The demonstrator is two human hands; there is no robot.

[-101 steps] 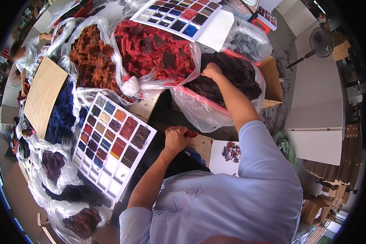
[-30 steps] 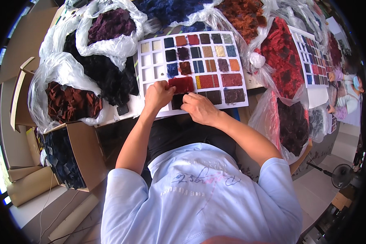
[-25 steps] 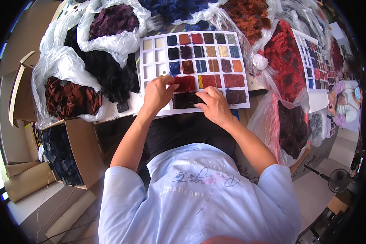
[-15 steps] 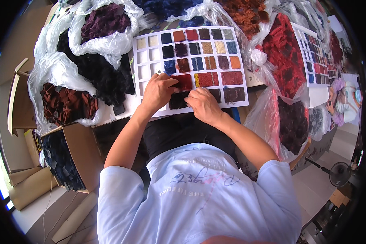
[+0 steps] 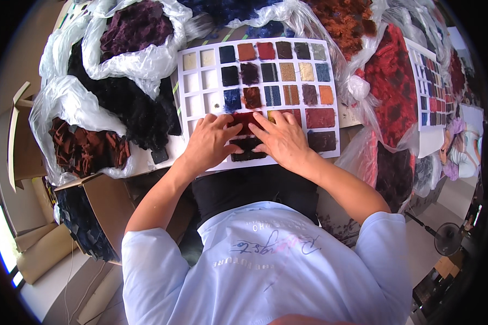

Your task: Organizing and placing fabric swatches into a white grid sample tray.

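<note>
we see both hands over a white sample card [image 5: 210, 79], which lies flat by the near edge of the table [image 5: 174, 149], presumably so that both reach it comfortably. the left hand [image 5: 211, 140] has its fingers bent and parted at the left end of a dark red plush swatch [image 5: 246, 118], its thumb beside a black swatch [image 5: 248, 156] just below. the right hand [image 5: 284, 140] is spread, hiding part of a yellow-edged red swatch [image 5: 295, 115]. neither seems to pinch; we judge that they steady the dark red piece from opposite sides, though we cannot tell how hard they press. beyond the card's left side, plastic bags [image 5: 92, 103] gape open, probably so the black scraps [image 5: 146, 108] and rust-brown scraps [image 5: 89, 149] can be picked out.
</note>
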